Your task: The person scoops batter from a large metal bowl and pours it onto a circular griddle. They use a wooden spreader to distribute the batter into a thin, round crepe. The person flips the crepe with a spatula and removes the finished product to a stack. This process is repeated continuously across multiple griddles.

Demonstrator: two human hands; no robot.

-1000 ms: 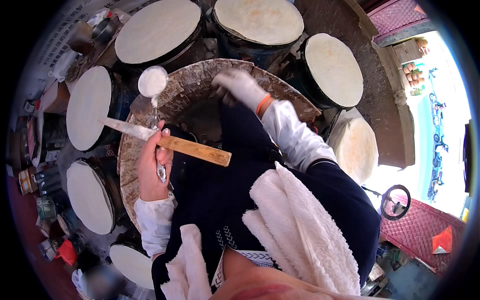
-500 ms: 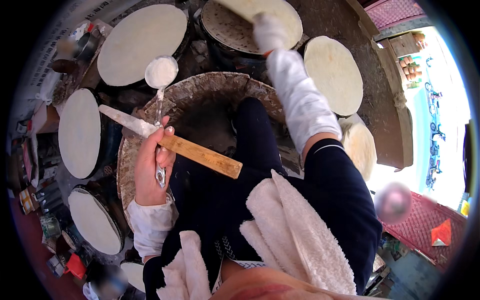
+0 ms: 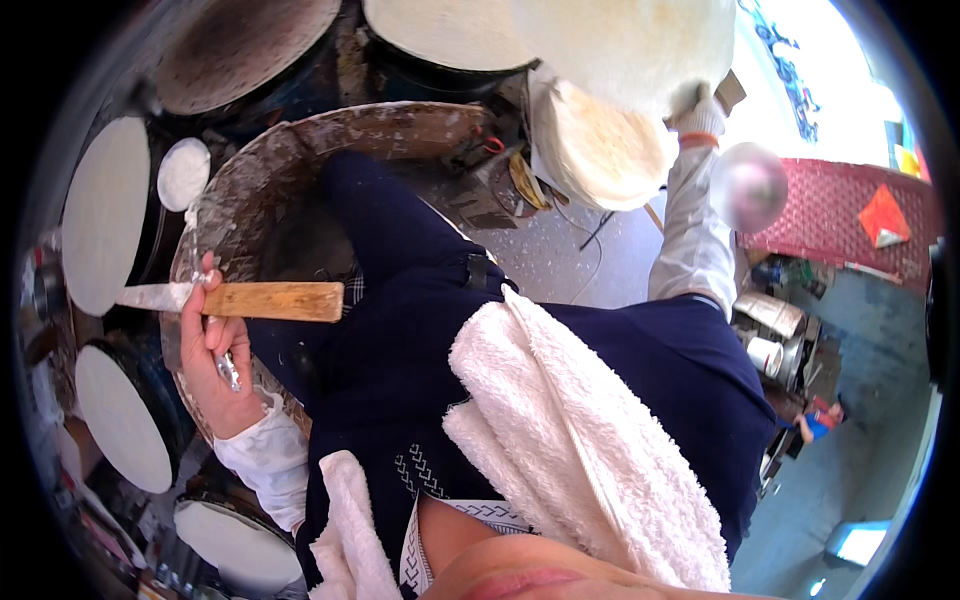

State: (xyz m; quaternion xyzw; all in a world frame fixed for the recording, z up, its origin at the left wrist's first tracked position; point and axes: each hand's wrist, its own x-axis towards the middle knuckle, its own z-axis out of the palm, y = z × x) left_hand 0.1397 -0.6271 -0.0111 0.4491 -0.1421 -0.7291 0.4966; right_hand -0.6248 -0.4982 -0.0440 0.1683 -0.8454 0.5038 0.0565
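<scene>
My left hand (image 3: 215,350) is closed around two tools at once. One is a metal ladle (image 3: 184,175), its round bowl full of white batter. The other is a scraper (image 3: 275,301) with a wooden handle and a batter-smeared blade, crossing the ladle's handle. On the far right, my gloved right hand (image 3: 697,115) grips the edge of a large, thin, pale flatbread (image 3: 630,50). That flatbread spreads above a stack of folded or round flatbreads (image 3: 600,150), partly covering it. My right fingertips are partly hidden behind the flatbread's edge.
A round griddle (image 3: 245,50) at the far left shows a brown, mostly bare surface. Batter-covered griddles (image 3: 105,215) ring the curved, crusted wall (image 3: 350,125) around my legs. A towel (image 3: 580,430) hangs over my chest. A red patterned panel (image 3: 840,215) stands at right.
My right hand has swung from the far griddle to the right, carrying the flatbread toward the stack. The view has turned right. My left hand keeps the ladle and scraper.
</scene>
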